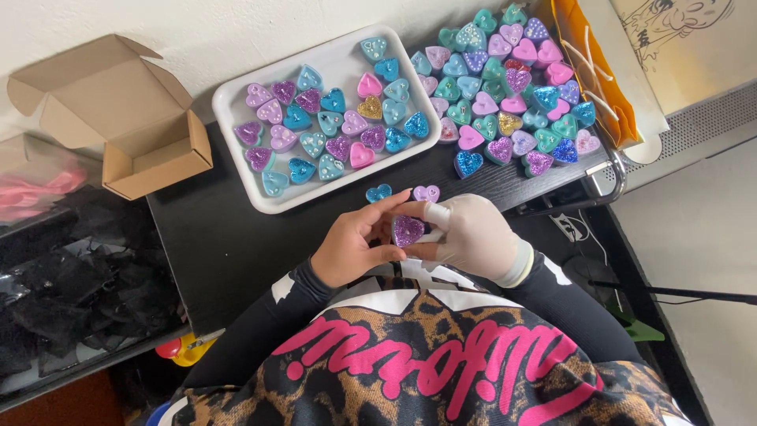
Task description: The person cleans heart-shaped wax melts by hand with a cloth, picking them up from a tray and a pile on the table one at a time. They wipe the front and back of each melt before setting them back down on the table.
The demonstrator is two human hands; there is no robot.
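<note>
Both hands pinch one purple glitter heart [408,230] between them, left hand [355,248] bare, right hand [473,237] gloved. Best kept level above the black table [213,237], near the white tray [236,95], with light fingertip pressure on its edges

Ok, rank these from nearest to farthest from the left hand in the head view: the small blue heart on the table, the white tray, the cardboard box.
1. Blue heart: loose on the table, just above the left hand.
2. White tray: further up, holding many hearts.
3. Cardboard box: farthest, open, at the upper left.
</note>
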